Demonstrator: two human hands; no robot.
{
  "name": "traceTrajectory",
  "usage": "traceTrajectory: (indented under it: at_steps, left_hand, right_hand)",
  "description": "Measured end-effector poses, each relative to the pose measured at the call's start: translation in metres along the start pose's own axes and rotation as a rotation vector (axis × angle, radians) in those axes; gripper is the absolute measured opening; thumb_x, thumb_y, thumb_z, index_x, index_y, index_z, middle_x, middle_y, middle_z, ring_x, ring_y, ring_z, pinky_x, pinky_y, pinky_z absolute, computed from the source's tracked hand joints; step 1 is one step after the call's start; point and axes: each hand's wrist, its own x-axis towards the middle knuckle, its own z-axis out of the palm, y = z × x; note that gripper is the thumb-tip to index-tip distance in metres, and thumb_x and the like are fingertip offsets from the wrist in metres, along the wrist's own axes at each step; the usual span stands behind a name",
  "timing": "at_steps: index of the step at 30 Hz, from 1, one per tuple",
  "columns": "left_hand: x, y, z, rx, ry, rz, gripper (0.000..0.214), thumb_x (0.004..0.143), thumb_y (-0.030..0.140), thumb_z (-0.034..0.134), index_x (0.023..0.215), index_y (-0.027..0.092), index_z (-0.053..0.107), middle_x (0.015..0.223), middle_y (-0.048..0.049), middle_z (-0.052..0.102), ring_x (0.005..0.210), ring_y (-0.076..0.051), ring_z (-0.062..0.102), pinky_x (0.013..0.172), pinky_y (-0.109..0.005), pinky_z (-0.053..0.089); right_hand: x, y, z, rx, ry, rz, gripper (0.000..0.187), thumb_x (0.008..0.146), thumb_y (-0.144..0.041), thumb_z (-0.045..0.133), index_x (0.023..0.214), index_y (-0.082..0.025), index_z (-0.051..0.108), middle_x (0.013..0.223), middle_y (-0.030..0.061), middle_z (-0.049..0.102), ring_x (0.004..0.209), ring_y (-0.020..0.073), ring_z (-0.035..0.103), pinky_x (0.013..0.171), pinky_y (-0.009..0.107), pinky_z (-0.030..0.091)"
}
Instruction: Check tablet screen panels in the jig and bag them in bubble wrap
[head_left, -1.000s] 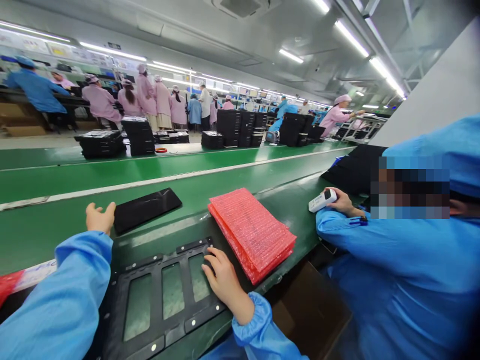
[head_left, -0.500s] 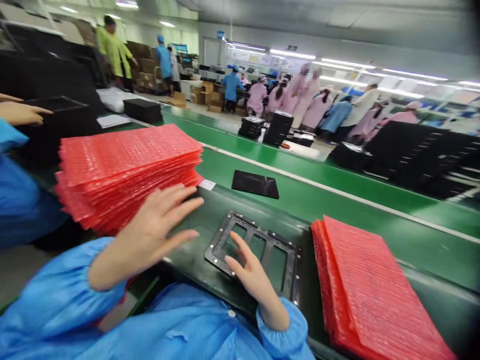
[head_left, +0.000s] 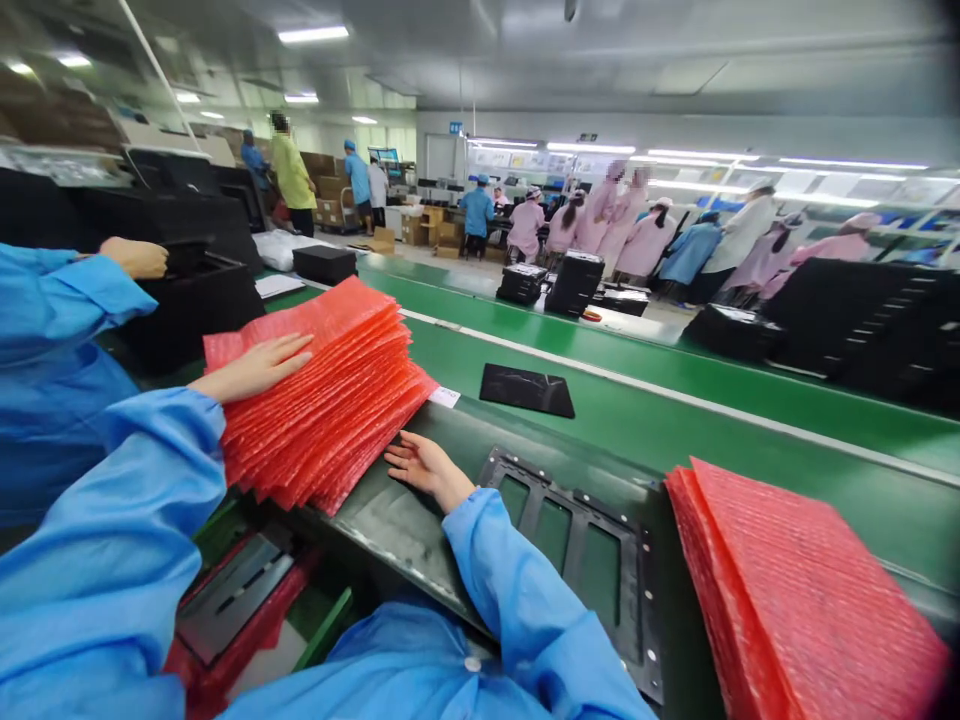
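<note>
My left hand (head_left: 264, 366) lies flat on top of a tall stack of red bubble-wrap bags (head_left: 330, 390), its fingers stretched out and pointing right. The stack leans and its layers fan out. Beside the stack's right edge is my right hand (head_left: 420, 464), palm turned toward the bags, fingers apart and holding nothing; whether it touches them I cannot tell. Partly behind my right sleeve, a black frame with rectangular openings (head_left: 574, 515) rests on the dark green work surface (head_left: 390, 510). A second pile of red bubble-wrap bags (head_left: 810, 580) lies at the right.
A thin black panel (head_left: 527, 389) lies on the green conveyor belt (head_left: 630, 360). A white label (head_left: 444, 397) sits by the stack. Below the surface, a dark flat panel (head_left: 238, 590) lies on red wrap. At left, a co-worker's hand (head_left: 135, 257) reaches to a black box (head_left: 196, 310).
My left hand has come down onto the left stack, which now leans with its layers fanned. My right hand has moved left, from over the frame to beside the stack. The view has shifted.
</note>
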Motion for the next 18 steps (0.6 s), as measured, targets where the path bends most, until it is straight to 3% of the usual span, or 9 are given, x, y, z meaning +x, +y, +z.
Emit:
traceTrajectory:
  at_steps: [5, 7, 9, 12, 14, 18]
  left_hand:
    - [-0.009, -0.028, -0.015, -0.107, -0.016, -0.120, 0.069, 0.090, 0.053, 0.050, 0.144, 0.011, 0.037, 0.155, -0.0077, 0.036, 0.143, -0.018, 0.030, 0.117, -0.036, 0.013]
    - [-0.021, -0.025, -0.018, -0.307, 0.007, -0.188, 0.068, 0.088, 0.056, 0.052, 0.141, 0.013, 0.043, 0.152, -0.0052, 0.042, 0.140, -0.018, 0.035, 0.117, -0.034, 0.017]
    - [-0.039, -0.017, -0.018, -0.568, -0.014, -0.279, 0.067, 0.084, 0.062, 0.054, 0.133, 0.017, 0.051, 0.140, -0.0023, 0.057, 0.130, -0.019, 0.049, 0.113, -0.035, 0.031]
    - [-0.069, -0.005, -0.013, -0.806, -0.095, -0.513, 0.070, 0.070, 0.072, 0.062, 0.119, 0.022, 0.062, 0.106, -0.0001, 0.076, 0.106, -0.024, 0.066, 0.093, -0.040, 0.053]
    - [-0.084, 0.002, -0.008, -0.821, -0.074, -0.595, 0.069, 0.061, 0.074, 0.066, 0.112, 0.028, 0.065, 0.092, 0.0025, 0.078, 0.103, -0.026, 0.067, 0.083, -0.039, 0.058]
    - [-0.097, 0.032, -0.001, -0.683, 0.065, -0.424, 0.065, 0.052, 0.077, 0.069, 0.103, 0.038, 0.067, 0.094, 0.0068, 0.077, 0.104, -0.029, 0.065, 0.080, -0.040, 0.059]
  right_hand:
    - [0.027, -0.005, 0.036, 0.072, -0.088, -0.026, 0.021, 0.093, -0.031, 0.058, 0.106, -0.016, 0.061, 0.098, 0.0036, 0.066, 0.083, 0.0158, 0.065, 0.075, 0.034, 0.055]
    - [0.026, -0.007, 0.048, 0.088, -0.140, -0.050, 0.012, 0.091, -0.025, 0.058, 0.100, -0.018, 0.062, 0.088, 0.0010, 0.069, 0.081, 0.0159, 0.067, 0.078, 0.034, 0.055]
    - [0.017, -0.012, 0.056, 0.105, -0.209, -0.091, 0.010, 0.089, -0.023, 0.058, 0.097, -0.019, 0.063, 0.083, -0.0001, 0.071, 0.083, 0.0167, 0.068, 0.082, 0.034, 0.054]
    - [-0.012, -0.027, 0.057, 0.136, -0.304, -0.175, 0.015, 0.085, -0.027, 0.060, 0.097, -0.019, 0.065, 0.086, 0.0005, 0.074, 0.089, 0.0182, 0.069, 0.087, 0.034, 0.054]
    - [-0.041, -0.039, 0.053, 0.150, -0.334, -0.223, 0.019, 0.080, -0.027, 0.065, 0.096, -0.017, 0.067, 0.086, 0.0011, 0.076, 0.090, 0.0192, 0.070, 0.088, 0.034, 0.053]
    - [-0.128, -0.056, 0.037, 0.112, -0.296, -0.428, 0.031, 0.071, -0.025, 0.073, 0.100, -0.018, 0.069, 0.095, -0.0004, 0.076, 0.090, 0.0175, 0.070, 0.091, 0.031, 0.052]
